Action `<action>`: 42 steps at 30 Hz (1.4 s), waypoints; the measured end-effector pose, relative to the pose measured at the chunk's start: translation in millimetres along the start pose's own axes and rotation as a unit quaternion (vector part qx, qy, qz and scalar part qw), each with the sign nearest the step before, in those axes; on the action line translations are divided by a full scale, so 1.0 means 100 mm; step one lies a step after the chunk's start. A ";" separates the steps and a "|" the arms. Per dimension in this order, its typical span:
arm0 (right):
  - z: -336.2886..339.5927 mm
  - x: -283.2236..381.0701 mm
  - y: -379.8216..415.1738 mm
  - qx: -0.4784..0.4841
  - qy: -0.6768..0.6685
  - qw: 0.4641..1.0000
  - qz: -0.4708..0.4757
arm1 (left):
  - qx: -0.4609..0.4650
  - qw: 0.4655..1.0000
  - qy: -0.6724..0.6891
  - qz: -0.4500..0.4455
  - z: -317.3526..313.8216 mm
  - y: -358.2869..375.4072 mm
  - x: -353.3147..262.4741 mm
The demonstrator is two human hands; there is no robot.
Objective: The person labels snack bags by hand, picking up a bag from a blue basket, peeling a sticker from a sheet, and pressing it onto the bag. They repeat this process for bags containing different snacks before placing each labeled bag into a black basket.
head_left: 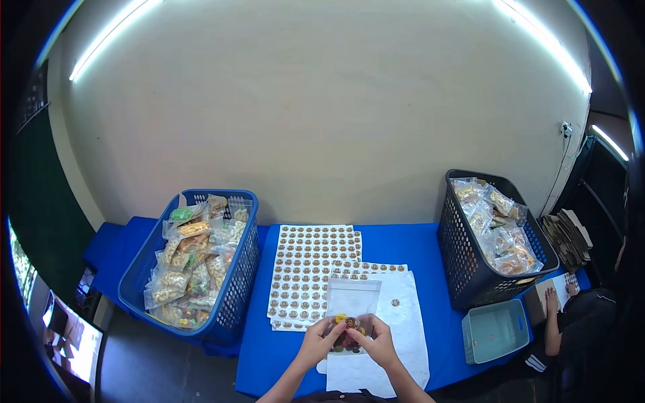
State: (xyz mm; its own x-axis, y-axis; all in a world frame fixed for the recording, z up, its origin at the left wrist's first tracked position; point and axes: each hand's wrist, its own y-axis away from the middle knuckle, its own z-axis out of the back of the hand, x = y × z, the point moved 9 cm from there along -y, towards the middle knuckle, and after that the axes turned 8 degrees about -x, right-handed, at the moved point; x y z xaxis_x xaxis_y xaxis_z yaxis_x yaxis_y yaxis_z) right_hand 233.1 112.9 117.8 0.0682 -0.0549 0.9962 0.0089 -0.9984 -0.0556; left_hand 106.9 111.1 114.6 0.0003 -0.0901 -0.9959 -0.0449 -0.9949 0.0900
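Note:
A clear zip bag (354, 293) with dark red and yellow pieces in its lower part lies over the white sheets in front of me. My left hand (319, 342) grips its left side, and my right hand (379, 344) grips the right side. Both thumbs press near a small round brown sticker (351, 323) on the bag's front. Behind the bag lie sheets of round brown stickers (306, 269). A mostly bare white backing sheet (403, 322) with one sticker left on it is under my right hand.
A blue basket (245, 269) full of filled bags stands at the left. On the right are a black basket (463, 262) of similar bags and a pale green tray (497, 336). Beyond them, another person (584, 322) has a hand on a cardboard box (535, 302).

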 end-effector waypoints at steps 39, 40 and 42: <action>-0.06 0.57 0.26 -0.083 0.272 0.939 0.192 | -0.131 0.934 -0.161 -0.291 0.00 0.06 -0.40; -0.03 0.62 0.30 -0.089 0.258 0.941 0.199 | -0.137 0.928 -0.152 -0.312 -0.02 0.09 -0.42; 0.01 0.60 0.32 -0.083 0.264 0.942 0.191 | -0.155 0.934 -0.135 -0.293 -0.01 0.05 -0.35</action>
State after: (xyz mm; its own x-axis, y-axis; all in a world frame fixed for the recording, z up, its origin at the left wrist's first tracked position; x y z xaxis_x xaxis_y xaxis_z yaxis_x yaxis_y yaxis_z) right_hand 238.4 77.3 175.5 -0.4709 -0.3656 0.8029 -0.0756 -0.8900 -0.4496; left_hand 107.5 109.1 149.9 -0.3196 0.4463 -0.8358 0.1746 -0.8393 -0.5149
